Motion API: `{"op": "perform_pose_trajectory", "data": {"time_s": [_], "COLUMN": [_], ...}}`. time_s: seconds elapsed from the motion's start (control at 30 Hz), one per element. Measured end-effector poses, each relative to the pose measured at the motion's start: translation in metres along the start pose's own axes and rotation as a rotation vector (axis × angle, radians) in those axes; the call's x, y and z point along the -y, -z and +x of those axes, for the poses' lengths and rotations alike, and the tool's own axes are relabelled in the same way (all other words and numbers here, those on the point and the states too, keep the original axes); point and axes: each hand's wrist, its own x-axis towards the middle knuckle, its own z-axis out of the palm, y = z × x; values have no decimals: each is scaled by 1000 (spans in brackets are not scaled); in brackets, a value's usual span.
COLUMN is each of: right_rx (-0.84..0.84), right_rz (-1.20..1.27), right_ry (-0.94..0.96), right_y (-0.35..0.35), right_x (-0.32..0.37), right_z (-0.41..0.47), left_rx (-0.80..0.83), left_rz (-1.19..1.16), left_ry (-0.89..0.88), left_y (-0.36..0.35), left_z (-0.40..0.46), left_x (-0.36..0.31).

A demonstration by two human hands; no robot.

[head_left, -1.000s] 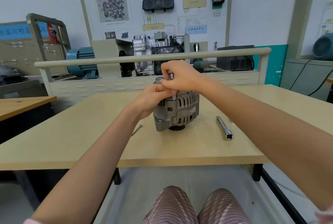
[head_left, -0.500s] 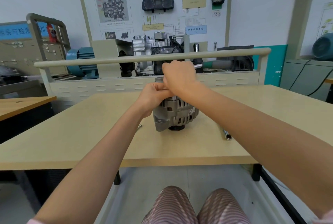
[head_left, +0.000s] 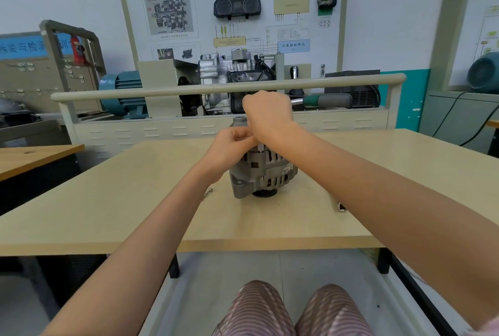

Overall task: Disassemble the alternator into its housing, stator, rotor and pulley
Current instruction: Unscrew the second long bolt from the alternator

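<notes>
Raised slightly since the earlier frame, the right hand (head_left: 267, 113) is closed around what seems a slim metal tool (head_left: 260, 147). The ribbed grey cast alternator (head_left: 263, 173) is steadied by the left hand (head_left: 232, 146), fingers curled on its top, upon the smooth pale table (head_left: 108, 200).

The grey, slotted alternator (head_left: 263, 171) stands on the counter (head_left: 135, 200), still assembled, black pulley (head_left: 264, 193) underneath against the counter.

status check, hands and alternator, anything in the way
Left hand pinching a thin tool shaft at the alternator top. Right hand gripping the tool from above. Alternator upright on the table, not yet apart. Nothing blocking.
</notes>
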Motion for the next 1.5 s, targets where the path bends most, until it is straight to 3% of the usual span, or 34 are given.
{"op": "perform_pose_trajectory", "data": {"time_s": [0.2, 0.3, 0.4, 0.5, 0.6, 0.73, 0.9, 1.03, 1.2, 1.5], "right_rx": [-16, 28, 36, 15, 17, 24, -1, 36, 78, -4], "right_rz": [232, 465, 715, 788, 715, 422, 15, -123, -115, 158], "right_ry": [133, 202, 170, 130, 150, 167, -60, -128, -86, 146], "right_y": [-10, -15, -19, -22, -19, -10, -5, -1, 2, -6], "right_x": [-19, -27, -28, -28, -29, -23, 0, 16, 9, -17], "right_z": [7, 9, 8, 6, 5, 5, 0, 0, 2, 3], "left_rx": [21, 31, 46, 34, 20, 4, -69, -119, -12, 49], "left_rz": [-48, -83, -102, -95, -102, -98, -23, 49, 52, -17], "left_ry": [-1, 16, 42, 69, 66, 49, 43, 25, 42, 65], "left_y": [2, 0, -1, -2, -1, -1, -4, -5, 0, 5], "left_z": [-2, -1, 1, 3, 3, 4, 4, 3, 4, 2], "left_x": [-2, -1, -2, -5, -5, -3, -6, -6, -8, -7]}}
